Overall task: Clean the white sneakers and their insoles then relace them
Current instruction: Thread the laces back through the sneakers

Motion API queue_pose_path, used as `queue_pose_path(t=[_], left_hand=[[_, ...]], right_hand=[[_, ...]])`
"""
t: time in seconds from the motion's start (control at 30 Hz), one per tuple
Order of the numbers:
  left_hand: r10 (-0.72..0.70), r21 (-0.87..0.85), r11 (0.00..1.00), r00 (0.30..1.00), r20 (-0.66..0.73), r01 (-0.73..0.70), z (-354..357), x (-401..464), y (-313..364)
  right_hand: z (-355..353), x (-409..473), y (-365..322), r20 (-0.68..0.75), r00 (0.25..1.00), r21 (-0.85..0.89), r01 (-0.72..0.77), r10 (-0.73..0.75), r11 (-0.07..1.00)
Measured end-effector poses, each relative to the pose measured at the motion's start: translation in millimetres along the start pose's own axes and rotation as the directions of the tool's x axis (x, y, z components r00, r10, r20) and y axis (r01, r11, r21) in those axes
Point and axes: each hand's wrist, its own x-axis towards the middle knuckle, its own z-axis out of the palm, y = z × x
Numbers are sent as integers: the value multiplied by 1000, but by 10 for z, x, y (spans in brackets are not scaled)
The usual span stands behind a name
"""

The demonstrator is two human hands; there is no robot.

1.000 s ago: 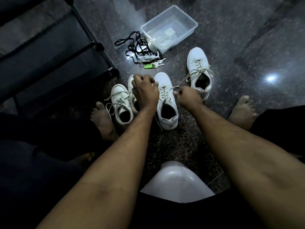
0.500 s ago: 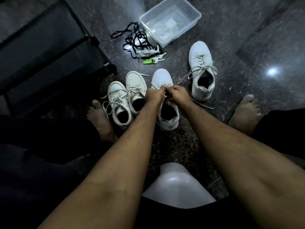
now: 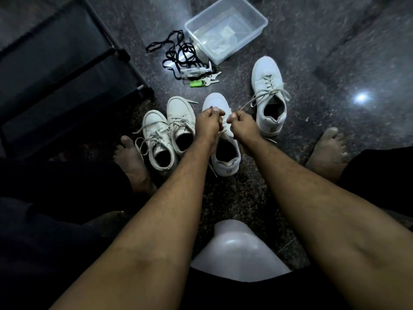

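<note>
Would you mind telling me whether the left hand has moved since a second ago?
Yes. The left hand has shifted rightward off the second sneaker onto the middle sneaker, close to the right hand.
</note>
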Motion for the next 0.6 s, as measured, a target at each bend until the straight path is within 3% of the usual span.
queue_pose_path(t=[0.1, 0.17, 0.27, 0.37, 0.47, 0.6], left_hand=[[11, 33, 999, 1000, 6, -11, -44, -59, -29], [35, 170, 985, 998, 48, -42, -71, -69, -183], [40, 359, 927, 982, 184, -105, -54, -100, -327], [21, 504, 845, 953, 301, -177, -5, -211, -122], [55, 595, 752, 927, 372, -284, 22, -274, 38], [86, 542, 799, 942, 326, -260, 23, -241, 133]], right_hand=[[-52, -22, 44, -13, 999, -308, 43, -49, 951], [-65, -35, 93, -27, 999, -286, 28, -38, 958], [-73, -24, 96, -67, 998, -103, 0, -7, 995], [-132, -29, -126, -95, 992, 17, 84, -82, 996], [-160, -13, -381, 11, 977, 14, 214, -214, 977], [-174, 0, -428, 138, 950, -178, 301, -279, 937]])
